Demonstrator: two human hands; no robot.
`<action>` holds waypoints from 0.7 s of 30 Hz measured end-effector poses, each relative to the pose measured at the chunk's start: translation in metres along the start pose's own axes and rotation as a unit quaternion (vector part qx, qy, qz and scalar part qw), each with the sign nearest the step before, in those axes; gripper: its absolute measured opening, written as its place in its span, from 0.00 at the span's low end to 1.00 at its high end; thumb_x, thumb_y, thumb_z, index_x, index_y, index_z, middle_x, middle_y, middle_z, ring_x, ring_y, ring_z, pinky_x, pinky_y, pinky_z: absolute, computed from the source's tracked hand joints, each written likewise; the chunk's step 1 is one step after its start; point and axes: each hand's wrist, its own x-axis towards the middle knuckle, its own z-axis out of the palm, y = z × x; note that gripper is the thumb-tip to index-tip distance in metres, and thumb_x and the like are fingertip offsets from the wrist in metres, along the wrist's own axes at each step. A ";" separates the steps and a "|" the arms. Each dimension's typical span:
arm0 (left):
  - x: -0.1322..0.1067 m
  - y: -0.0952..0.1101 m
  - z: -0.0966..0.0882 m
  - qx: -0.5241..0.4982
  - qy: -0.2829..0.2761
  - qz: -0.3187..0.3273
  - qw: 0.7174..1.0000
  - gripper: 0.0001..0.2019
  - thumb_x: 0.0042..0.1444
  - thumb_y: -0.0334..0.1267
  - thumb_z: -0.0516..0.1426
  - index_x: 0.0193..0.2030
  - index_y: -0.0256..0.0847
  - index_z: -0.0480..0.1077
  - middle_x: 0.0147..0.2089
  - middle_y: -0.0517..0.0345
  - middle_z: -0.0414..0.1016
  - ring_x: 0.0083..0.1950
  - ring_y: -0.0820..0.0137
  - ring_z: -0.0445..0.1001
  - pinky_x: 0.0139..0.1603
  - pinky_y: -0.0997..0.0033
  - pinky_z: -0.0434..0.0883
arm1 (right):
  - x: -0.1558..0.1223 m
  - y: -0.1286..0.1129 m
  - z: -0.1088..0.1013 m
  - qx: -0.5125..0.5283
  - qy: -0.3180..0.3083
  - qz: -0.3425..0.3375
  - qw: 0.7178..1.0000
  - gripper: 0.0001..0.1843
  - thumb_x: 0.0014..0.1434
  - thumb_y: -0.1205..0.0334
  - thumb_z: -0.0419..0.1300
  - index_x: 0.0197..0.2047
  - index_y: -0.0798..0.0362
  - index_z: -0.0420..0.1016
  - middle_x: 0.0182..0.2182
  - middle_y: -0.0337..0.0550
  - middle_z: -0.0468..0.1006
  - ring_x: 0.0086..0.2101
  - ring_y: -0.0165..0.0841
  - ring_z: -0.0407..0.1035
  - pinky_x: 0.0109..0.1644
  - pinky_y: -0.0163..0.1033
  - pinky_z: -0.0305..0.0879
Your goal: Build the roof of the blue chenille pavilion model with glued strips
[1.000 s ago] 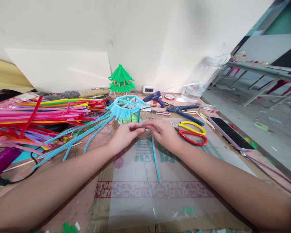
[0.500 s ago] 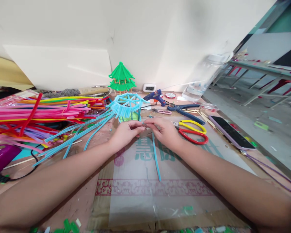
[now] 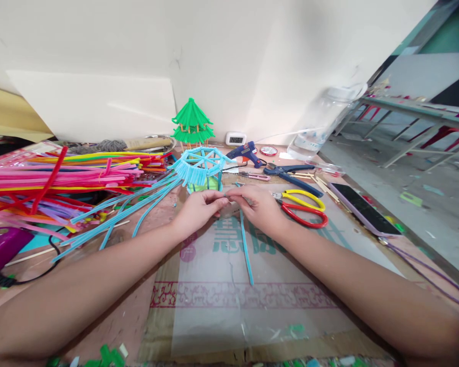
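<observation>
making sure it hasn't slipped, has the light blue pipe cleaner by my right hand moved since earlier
No: the light blue pipe cleaner ends at the same spot along the red patterned border.

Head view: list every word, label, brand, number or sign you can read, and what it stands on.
Nothing reads with certainty:
White clock: digits, too small.
Clear bottle: blue lettering, blurred.
Cardboard seen through the translucent sheet: large teal characters, partly covered, not surely readable.
Round purple mark beside them: too faint.
</observation>
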 end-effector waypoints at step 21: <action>-0.003 0.003 0.000 0.025 0.030 0.013 0.999 0.16 0.55 0.48 0.57 0.26 0.36 0.70 0.25 0.62 0.69 0.28 0.75 0.65 0.32 0.74 0.63 | -0.002 -0.002 -0.002 0.086 0.033 0.092 0.991 0.10 0.63 0.63 0.54 0.44 0.51 0.75 0.37 0.42 0.80 0.37 0.34 0.74 0.43 0.39 0.67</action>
